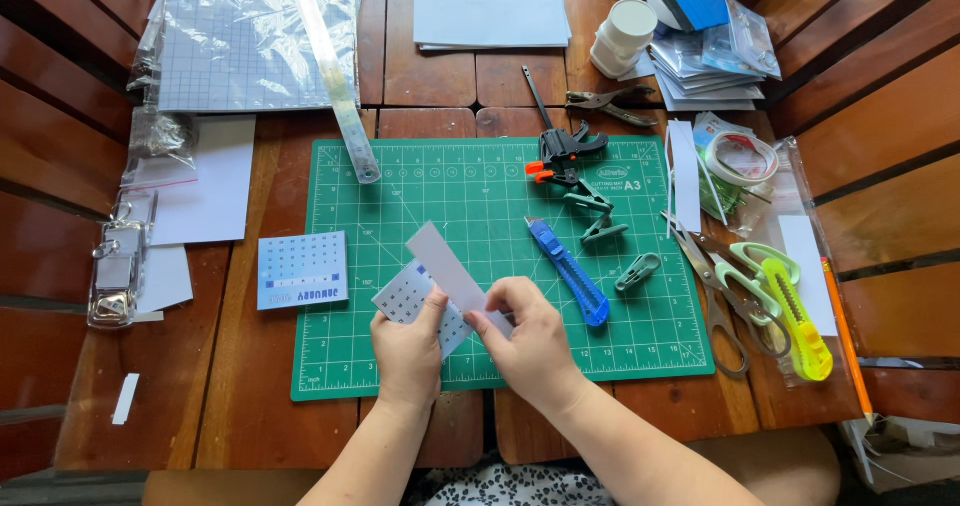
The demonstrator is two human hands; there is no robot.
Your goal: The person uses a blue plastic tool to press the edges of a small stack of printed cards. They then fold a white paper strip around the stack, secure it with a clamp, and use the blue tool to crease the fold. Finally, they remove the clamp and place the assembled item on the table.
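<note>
Left hand (408,351) pinches small printed calendar card (412,301), right hand (527,338) pinches plain white paper strip (452,271); both likely light, floppy, best gripped at edges.

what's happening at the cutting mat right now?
A person's left hand and right hand together hold a small printed grid card and a plain white paper strip over the green cutting mat. A blue utility knife lies just to the right, untouched, with scissors further out.

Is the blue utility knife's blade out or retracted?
Cannot tell: the blue utility knife lies on the green cutting mat; its tip is too small to read.
</note>
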